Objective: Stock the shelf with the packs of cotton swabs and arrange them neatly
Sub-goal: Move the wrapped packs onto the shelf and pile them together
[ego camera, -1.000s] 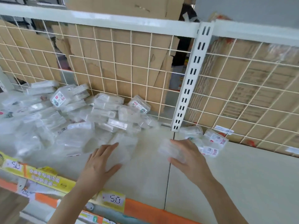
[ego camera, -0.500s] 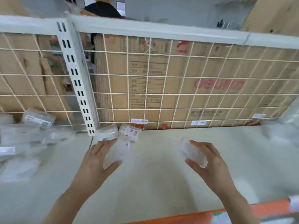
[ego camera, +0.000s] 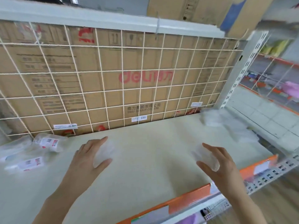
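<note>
Both my hands are over the cream shelf board (ego camera: 145,159). My left hand (ego camera: 87,160) holds a clear pack of cotton swabs (ego camera: 103,152) between thumb and fingers. My right hand (ego camera: 220,164) grips another clear pack (ego camera: 205,157) the same way. A few loose packs with red-and-white labels (ego camera: 48,143) lie at the shelf's far left by the wire grid. A blurred heap of clear packs (ego camera: 226,125) sits at the back right corner of the shelf.
A white wire grid (ego camera: 123,81) backs the shelf, with cardboard boxes behind it. An orange price rail (ego camera: 191,199) runs along the front edge. A slotted upright post (ego camera: 242,73) stands at the right, with another shelf bay beyond it.
The view has swung right along the shelf. Both hands, each with a pack, have travelled right with it; the big pile of packs has left the view at the left.
</note>
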`<move>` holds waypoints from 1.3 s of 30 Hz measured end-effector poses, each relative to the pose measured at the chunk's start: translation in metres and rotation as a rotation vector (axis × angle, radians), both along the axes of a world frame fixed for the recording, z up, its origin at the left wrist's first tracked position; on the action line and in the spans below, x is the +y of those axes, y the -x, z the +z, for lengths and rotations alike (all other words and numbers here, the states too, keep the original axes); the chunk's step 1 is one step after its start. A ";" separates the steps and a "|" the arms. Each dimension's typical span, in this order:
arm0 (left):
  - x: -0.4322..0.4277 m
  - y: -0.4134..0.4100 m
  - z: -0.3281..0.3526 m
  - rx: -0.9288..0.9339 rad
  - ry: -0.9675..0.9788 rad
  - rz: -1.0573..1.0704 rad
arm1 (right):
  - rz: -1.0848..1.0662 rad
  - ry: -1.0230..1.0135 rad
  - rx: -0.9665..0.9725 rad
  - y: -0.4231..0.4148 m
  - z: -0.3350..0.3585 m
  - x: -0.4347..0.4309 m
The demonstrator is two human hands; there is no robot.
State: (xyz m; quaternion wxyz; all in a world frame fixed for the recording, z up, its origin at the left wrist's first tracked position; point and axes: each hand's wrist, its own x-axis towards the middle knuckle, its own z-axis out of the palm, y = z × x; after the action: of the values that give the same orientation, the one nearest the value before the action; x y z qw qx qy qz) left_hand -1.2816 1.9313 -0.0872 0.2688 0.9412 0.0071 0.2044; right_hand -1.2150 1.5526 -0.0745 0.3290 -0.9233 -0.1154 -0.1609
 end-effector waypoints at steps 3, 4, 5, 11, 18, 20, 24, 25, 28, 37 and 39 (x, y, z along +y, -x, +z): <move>-0.011 -0.015 0.000 0.017 -0.013 -0.045 | -0.084 -0.019 0.028 0.009 0.000 -0.021; -0.013 -0.020 0.001 0.026 -0.022 -0.069 | -0.115 -0.026 0.033 0.013 0.001 -0.025; -0.013 -0.024 0.001 0.036 -0.031 -0.094 | -0.147 -0.028 0.033 0.017 0.001 -0.028; -0.019 -0.050 0.004 0.039 -0.033 -0.205 | -0.318 -0.055 0.042 0.052 -0.002 -0.036; -0.045 -0.072 0.004 0.069 -0.036 -0.380 | -0.417 -0.088 0.038 0.079 -0.009 -0.044; -0.055 -0.080 0.003 0.056 -0.048 -0.419 | -0.424 -0.093 0.032 0.077 -0.011 -0.046; -0.085 -0.099 -0.001 0.064 -0.034 -0.498 | -0.414 -0.083 0.019 0.057 -0.008 -0.058; -0.094 -0.105 -0.002 0.071 -0.026 -0.522 | -0.409 -0.070 0.014 0.049 -0.008 -0.063; -0.125 -0.131 -0.009 0.075 0.012 -0.565 | -0.377 -0.044 0.001 0.018 -0.008 -0.081; -0.238 -0.231 -0.043 0.045 0.030 -0.644 | -0.147 0.133 0.234 -0.081 -0.026 -0.157; -0.262 -0.246 -0.047 0.070 0.052 -0.627 | -0.110 0.173 0.289 -0.094 -0.028 -0.174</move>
State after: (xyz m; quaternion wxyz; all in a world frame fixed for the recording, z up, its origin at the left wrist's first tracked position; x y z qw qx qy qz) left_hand -1.0357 1.6689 -0.1338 0.3423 0.8969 -0.2688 0.0788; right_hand -1.1211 1.3784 -0.1028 0.2520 -0.9667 -0.0296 -0.0336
